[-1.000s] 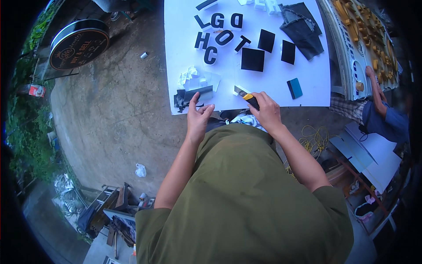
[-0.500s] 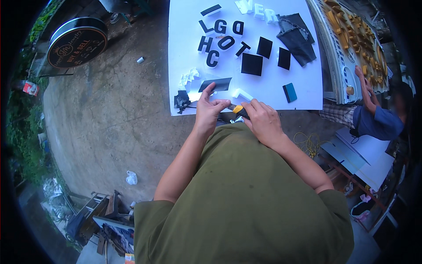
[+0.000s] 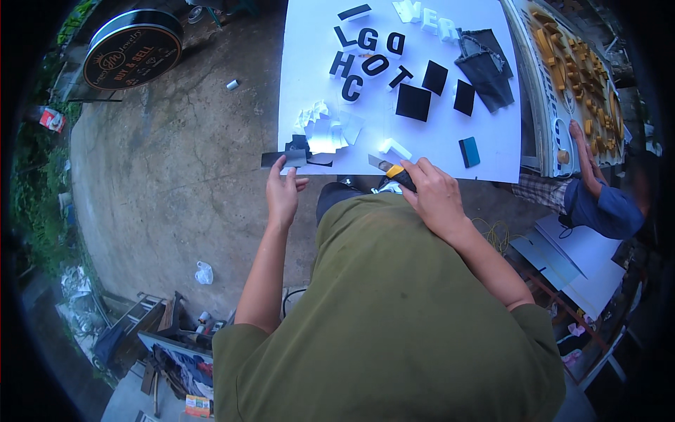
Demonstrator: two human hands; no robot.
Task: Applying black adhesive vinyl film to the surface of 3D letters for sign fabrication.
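My left hand (image 3: 283,197) is at the near left corner of the white board (image 3: 492,151). Its fingertips hold a thin dark strip (image 3: 273,160), which sticks out past the board's left edge. In my right hand (image 3: 437,197) is a yellow and black utility knife (image 3: 396,171), its blade out and pointing up and left. A small white block (image 3: 396,148) lies just beyond the blade. Crumpled white paper scraps (image 3: 320,130) and black scraps (image 3: 299,144) lie beyond my left hand.
Black-faced cut-out letters (image 3: 375,65), white letters (image 3: 429,22), black squares (image 3: 413,103), dark fabric (image 3: 485,70) and a teal-and-black block (image 3: 469,152) lie on the board. At right another person (image 3: 598,190) reaches toward a panel of yellow shapes (image 3: 580,77). A round sign (image 3: 133,56) stands left.
My left hand has moved left and away from the knife, carrying the dark strip to the board's left edge. The knife blade now shows uncovered in my right hand. The view has shifted slightly.
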